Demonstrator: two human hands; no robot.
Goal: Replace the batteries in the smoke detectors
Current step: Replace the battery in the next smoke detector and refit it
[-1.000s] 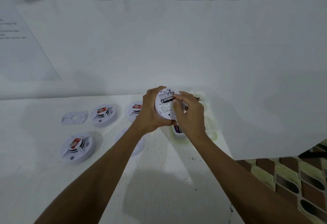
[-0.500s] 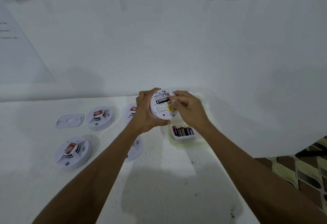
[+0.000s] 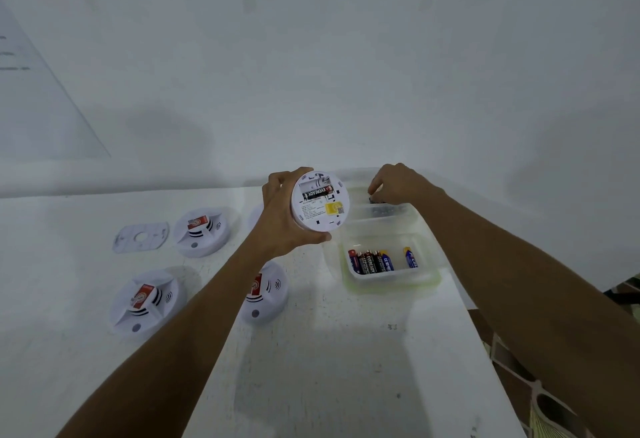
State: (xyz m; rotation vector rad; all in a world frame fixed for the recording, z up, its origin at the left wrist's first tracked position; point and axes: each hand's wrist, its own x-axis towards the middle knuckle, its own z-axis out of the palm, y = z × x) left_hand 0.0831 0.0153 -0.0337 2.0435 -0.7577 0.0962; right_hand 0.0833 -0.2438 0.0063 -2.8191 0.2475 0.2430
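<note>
White desk (image 3: 311, 368) carries everything. At its far left lies a flat white plastic mounting plate (image 3: 140, 237). Just to its right sits a round white smoke detector with a red label (image 3: 202, 231). Nearer the person are a second detector (image 3: 145, 302) of the same kind and a third detector (image 3: 265, 294), which is partly under the left forearm.

The left hand (image 3: 282, 219) has its grip closed round the rim of a lifted round white detector (image 3: 320, 210), held above the desk with its back to the camera. A black cylindrical battery (image 3: 318, 192) lies in its open compartment, with a yellow sticker (image 3: 335, 208) below.

Right of that, a clear plastic tub (image 3: 388, 280) holds a row of black, red and blue batteries (image 3: 372, 261) lying side by side, with one blue battery (image 3: 410, 257) apart near its right wall. Just behind stands a second clear tub (image 3: 398, 217). The right hand (image 3: 398, 183) reaches into this far tub, its grip pinching a small dark object (image 3: 372, 199) too small to identify.
</note>
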